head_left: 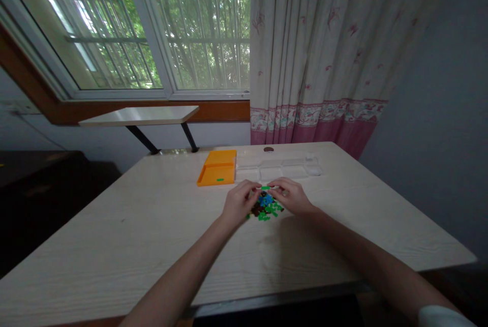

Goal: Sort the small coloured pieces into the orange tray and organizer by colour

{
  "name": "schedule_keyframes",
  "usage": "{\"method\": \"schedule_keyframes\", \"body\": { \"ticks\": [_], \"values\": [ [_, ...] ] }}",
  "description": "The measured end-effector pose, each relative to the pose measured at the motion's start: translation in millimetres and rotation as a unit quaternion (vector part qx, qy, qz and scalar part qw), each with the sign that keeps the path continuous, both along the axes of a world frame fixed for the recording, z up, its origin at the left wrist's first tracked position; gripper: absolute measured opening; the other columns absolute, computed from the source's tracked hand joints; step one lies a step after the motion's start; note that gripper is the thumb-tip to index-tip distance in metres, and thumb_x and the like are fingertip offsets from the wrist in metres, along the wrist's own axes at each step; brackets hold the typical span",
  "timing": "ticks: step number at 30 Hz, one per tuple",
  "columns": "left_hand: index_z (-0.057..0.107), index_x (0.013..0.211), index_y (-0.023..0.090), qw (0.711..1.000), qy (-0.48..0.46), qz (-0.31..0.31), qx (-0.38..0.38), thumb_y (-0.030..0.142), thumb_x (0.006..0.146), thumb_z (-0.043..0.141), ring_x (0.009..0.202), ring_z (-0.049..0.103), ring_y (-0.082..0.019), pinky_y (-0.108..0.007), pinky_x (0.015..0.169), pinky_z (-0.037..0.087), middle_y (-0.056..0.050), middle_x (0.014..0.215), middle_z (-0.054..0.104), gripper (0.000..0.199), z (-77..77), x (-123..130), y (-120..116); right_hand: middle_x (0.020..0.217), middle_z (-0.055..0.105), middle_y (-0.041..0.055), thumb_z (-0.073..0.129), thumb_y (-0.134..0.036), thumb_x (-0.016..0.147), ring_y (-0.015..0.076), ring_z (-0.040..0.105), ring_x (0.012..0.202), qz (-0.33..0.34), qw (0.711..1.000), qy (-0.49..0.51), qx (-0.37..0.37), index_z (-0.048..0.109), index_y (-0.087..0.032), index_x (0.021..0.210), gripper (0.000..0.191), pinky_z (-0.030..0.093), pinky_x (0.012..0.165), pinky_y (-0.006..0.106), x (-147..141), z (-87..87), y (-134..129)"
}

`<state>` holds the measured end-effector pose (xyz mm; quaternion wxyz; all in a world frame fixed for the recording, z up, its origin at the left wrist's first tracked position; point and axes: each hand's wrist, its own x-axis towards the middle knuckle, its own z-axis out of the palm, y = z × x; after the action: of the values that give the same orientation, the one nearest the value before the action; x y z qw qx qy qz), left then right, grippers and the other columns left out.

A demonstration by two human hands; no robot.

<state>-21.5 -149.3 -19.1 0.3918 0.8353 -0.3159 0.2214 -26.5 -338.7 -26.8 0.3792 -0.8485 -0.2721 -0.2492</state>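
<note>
Pale wooden table point(114, 245) spreads wide on my feed. Beyond my right fingers point(282, 183) lies a clear tray point(271, 172); beyond and left of my left fingers point(248, 184), an orange case point(219, 170). At the pile's point(267, 206) far edge, both pinch a green piece point(266, 188).

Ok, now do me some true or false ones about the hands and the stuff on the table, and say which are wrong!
1. The left hand and right hand both hold one small green piece. True.
2. The orange tray is right of the clear tray. False: it is on the left.
3. A green bit lies in the orange tray. True.
4. The brown disc is inside the orange tray. False: it lies near the table's far edge.
5. The pile has blue pieces. True.
</note>
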Motion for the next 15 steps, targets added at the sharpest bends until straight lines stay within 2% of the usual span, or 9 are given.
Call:
{"method": "schedule_keyframes", "body": {
  "ticks": [15],
  "values": [
    [0.059,0.088,0.017,1.0,0.001,-0.005,0.0,0.029,0.082,0.045,0.066,0.052,-0.01,-0.021,0.06,0.042,-0.003,0.078,0.06,0.019,-0.4,0.4,-0.7,0.083,0.063,0.0046,0.053,-0.033,0.08,0.0119,0.055,0.066,0.022,0.999,-0.014,0.025,0.062,-0.02,0.089,0.018,0.045,0.062,0.023,-0.7,-2.2,1.2]
  ]
}}
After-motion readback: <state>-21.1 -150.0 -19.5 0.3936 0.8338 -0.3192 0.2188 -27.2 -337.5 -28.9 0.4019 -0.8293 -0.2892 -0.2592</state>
